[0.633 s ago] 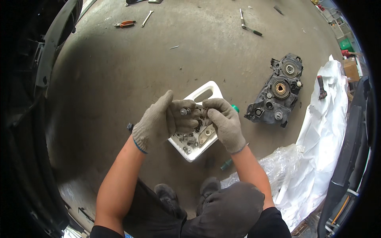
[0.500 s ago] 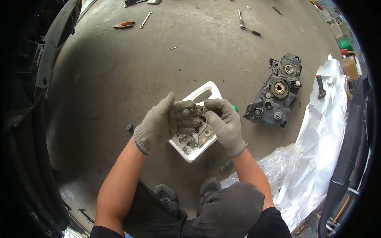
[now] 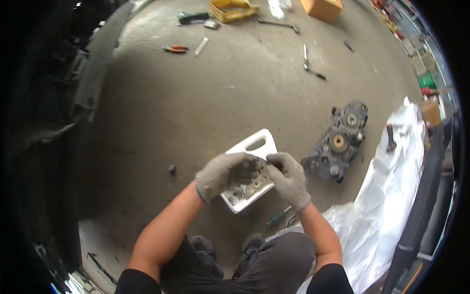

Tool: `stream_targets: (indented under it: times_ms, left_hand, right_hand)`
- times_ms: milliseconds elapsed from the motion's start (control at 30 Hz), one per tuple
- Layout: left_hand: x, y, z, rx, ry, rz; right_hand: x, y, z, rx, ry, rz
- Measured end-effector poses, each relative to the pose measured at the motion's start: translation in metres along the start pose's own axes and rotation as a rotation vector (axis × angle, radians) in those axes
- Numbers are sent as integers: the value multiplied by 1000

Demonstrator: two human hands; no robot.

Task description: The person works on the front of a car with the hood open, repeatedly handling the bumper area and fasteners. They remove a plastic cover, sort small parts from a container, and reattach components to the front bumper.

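Both my hands wear grey knit gloves and meet above a white plastic tray (image 3: pixel 264 139) with a handle opening, like a cut-down jug. My left hand (image 3: pixel 223 175) is cupped, its fingers curled around small bolts (image 3: pixel 246 165), blurred now but plainer half a second ago. Close beside its fingertips, my right hand (image 3: pixel 290 180) has thumb and fingers pinched together; whatever is between them is hidden. In the tray lie loose bolts and clips (image 3: pixel 235 196) and a flat metal bracket (image 3: pixel 256 185), partly covered by my hands.
A headlight housing (image 3: pixel 338 142) lies to the right, beside white sheeting (image 3: pixel 387 181) bearing a dark-handled tool (image 3: pixel 390 138). A green-handled screwdriver (image 3: pixel 278 217) lies near my right forearm. Farther off are orange pliers (image 3: pixel 176 49), a wrench (image 3: pixel 201 46), a ratchet (image 3: pixel 307 59) and a yellow tray (image 3: pixel 227 11).
My view has tilted up, bringing the yellow tray and a cardboard box into sight. My left hand has turned and curled its fingers in, closer to my right hand.
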State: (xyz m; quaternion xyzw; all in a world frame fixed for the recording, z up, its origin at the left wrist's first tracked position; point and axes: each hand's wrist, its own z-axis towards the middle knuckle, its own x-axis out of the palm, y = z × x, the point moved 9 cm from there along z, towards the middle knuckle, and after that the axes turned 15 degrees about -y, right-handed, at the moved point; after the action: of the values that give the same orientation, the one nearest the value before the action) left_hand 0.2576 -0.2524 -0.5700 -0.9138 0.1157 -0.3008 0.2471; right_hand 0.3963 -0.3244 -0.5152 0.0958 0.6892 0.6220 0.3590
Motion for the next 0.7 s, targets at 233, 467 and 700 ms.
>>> stream_targets:
  times_ms: [233, 467, 700]
  left_hand:
    - [27, 3, -96, 149, -119, 79]
    - [113, -5, -368, -93, -292, 78]
    - [197, -189, -502, 170, -489, 589]
  right_hand:
    - [-61, 180, -21, -287, 221, -251]
    - [-104, 324, -146, 141, 476, -184]
    - [-124, 520, -110, -7, 588, -87]
